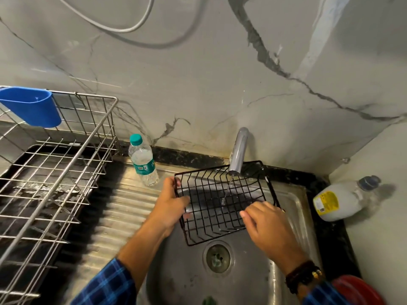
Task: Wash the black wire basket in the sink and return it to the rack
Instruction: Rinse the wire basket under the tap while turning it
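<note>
Black wire basket [224, 208] over steel sink [189, 271], tap water [228, 188] falling into it

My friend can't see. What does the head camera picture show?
A black wire basket sits under a running tap over a steel sink; the left hand grips its left edge, the right hand rests on its right side. A wire rack stands to the left.
</note>
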Tool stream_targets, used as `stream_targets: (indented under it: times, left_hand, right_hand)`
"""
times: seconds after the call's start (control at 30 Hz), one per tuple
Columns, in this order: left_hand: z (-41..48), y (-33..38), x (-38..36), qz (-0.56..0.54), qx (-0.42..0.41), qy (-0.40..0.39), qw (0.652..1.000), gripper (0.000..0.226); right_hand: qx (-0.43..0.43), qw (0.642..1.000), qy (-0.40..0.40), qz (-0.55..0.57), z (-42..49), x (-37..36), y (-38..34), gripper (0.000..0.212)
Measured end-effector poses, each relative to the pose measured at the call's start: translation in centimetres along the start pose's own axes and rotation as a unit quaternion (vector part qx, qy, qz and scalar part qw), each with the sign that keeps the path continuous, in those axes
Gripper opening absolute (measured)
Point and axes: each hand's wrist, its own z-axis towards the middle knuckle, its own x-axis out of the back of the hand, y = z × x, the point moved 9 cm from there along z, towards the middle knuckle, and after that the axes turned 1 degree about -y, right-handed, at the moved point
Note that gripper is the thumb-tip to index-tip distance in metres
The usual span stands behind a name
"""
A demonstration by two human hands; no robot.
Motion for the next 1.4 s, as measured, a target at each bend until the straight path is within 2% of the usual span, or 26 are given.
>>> stream_targets:
  times: [0.1,0.2,0.3,0.43,0.6,0.77,0.87,0.93,1.0,1.03,1.1,1.17,1.27,1.33,1.4]
  left_hand:
    - [0.4,0.6,-0.2,0.025,-0.041,0.022,0.999,0.040]
    - [0.7,0.8,-0.2,-0.009,-0.067,0.050,0.996,0.042]
    - [1.6,1.8,0.5,-0.062,-0.097,0.067,0.991,0.055]
    - [3.1,3.8,0.1,-0.048,-0.138,0.036,0.989,0.069]
    - [3.9,6.7,-0.9,-0.017,-0.216,0.011,0.976,0.061]
    - [4.3,5.5,-1.3,-0.017,-0.220,-0.020,0.975,0.050]
    - [4.0,4.8,-2.7,-0.024,-0.235,-0.044,0.971,0.052]
    - [4.0,4.7,-3.6,-0.011,-0.258,-0.069,0.964,0.039]
    - [3.8,4.7,-4.1,0.016,-0.288,-0.084,0.954,0.022]
    - [3.6,4.7,-4.2,0.021,-0.302,-0.083,0.949,0.020]
    - [3.4,4.6,-4.2,0.018,-0.319,-0.067,0.945,0.023]
    - [3.6,4.7,-3.8,0.006,-0.327,-0.049,0.944,0.034]
    - [3.9,5.0,-3.2,-0.020,-0.328,-0.050,0.943,0.043]
    - [4.0,4.5,-2.8,-0.031,-0.311,-0.043,0.949,0.043]
    - [3.5,4.5,-2.4,-0.020,-0.322,-0.035,0.946,0.036]
  right_hand:
    - [-0.037,0.994,-0.101,0.028,-0.1,-2.8,-1.0,0.048]
    - [-0.034,0.978,-0.189,0.084,-1.7,-5.3,-3.6,0.063]
    - [0.021,0.983,-0.178,0.029,-2.6,-6.2,-6.5,0.078]
    - [0.005,0.978,-0.206,-0.012,-0.4,-7.6,-7.4,0.072]
    - [0.084,0.983,-0.160,-0.031,1.6,-8.1,-7.9,0.069]
    - [-0.056,0.989,-0.132,-0.025,4.1,-5.5,-1.5,0.068]
    - [-0.148,0.975,-0.159,-0.037,4.3,-6.3,-2.5,0.089]
    - [-0.191,0.962,-0.191,-0.026,3.8,-7.6,-3.4,0.101]
    - [-0.224,0.949,-0.220,-0.007,3.2,-8.8,-4.1,0.099]
    - [-0.230,0.946,-0.230,-0.005,3.1,-9.2,-4.6,0.096]
    - [-0.200,0.950,-0.240,-0.006,3.4,-9.6,-6.7,0.084]
    - [-0.132,0.965,-0.226,0.009,4.1,-9.2,-8.5,0.071]
    - [-0.049,0.986,-0.157,0.036,5.1,-7.0,-7.3,0.060]
    - [-0.009,0.994,-0.112,-0.007,4.7,-5.9,-5.6,0.059]
    - [-0.016,0.993,-0.110,-0.034,3.6,-6.0,-3.0,0.064]
